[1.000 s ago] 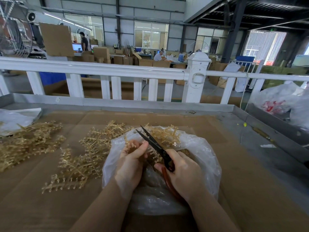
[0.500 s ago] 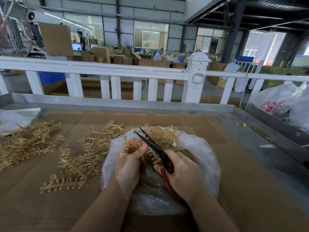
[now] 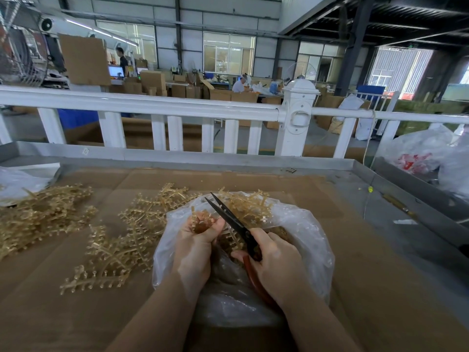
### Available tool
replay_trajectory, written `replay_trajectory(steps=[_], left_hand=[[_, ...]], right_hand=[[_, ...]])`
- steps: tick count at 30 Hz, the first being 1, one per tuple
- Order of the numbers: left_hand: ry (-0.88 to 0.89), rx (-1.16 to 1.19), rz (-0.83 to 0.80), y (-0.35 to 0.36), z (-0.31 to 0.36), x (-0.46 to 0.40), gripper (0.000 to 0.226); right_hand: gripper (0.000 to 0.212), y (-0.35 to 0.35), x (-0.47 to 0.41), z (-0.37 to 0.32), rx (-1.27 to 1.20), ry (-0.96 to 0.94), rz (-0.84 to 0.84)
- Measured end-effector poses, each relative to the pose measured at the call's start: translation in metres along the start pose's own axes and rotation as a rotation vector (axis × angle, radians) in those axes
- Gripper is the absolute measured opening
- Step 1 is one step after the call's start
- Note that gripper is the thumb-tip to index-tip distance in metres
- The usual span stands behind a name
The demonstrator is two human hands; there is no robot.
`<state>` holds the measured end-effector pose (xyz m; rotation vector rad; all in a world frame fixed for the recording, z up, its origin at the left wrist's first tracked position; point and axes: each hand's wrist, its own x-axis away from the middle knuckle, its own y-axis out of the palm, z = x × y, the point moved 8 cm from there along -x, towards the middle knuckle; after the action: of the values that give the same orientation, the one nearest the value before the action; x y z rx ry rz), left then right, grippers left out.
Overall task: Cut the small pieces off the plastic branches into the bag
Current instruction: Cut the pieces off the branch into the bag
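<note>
At a cardboard-covered workbench [image 3: 253, 179] beside a white railing [image 3: 157, 105] in a packing hall, a worker trims golden plastic branches over a clear bag. From the left: one loose heap of branches [image 3: 43, 214] lies near the bench's edge beside a crumpled plastic sheet [image 3: 17, 181], and a second heap [image 3: 127, 235] sprawls just beside the bag, its sprigs too tangled to count singly. One clear plastic bag [image 3: 304, 240] sits open before the worker, with cut pieces inside and more branches [image 3: 248, 207] resting on its far rim. The left hand [image 3: 195, 247] is curled round a small bunch of sprigs [image 3: 203, 222], held over the bag's mouth. The right hand [image 3: 276, 260] grips the red handles of one pair of scissors [image 3: 233, 222], whose black blades stand parted, angled up and to the left just beside the bunch. The cutting step appears under way; the next move likely calls for closing the blades on a sprig's tip so the piece drops into the bag, while keeping the left fingers out of their path. Two distant figures work among cardboard boxes beyond the railing.
</note>
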<state>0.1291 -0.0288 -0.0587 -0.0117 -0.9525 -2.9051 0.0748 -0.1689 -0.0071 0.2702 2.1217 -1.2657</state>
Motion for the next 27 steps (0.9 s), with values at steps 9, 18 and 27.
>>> replay_trajectory(steps=[9, 18, 27], left_hand=[[0.003, 0.008, 0.029, -0.0007, -0.0003, -0.0002, 0.044], [-0.011, -0.010, 0.016, 0.0004, 0.0004, 0.0014, 0.040], [0.001, -0.105, 0.037, -0.0021, 0.0000, 0.0001, 0.019]], right_hand=[[0.043, 0.0047, -0.0010, 0.0043, 0.033, 0.010, -0.028], [0.042, 0.0024, -0.0006, 0.0024, 0.036, 0.010, -0.010], [0.043, -0.0027, 0.0013, 0.0000, 0.034, -0.005, -0.001]])
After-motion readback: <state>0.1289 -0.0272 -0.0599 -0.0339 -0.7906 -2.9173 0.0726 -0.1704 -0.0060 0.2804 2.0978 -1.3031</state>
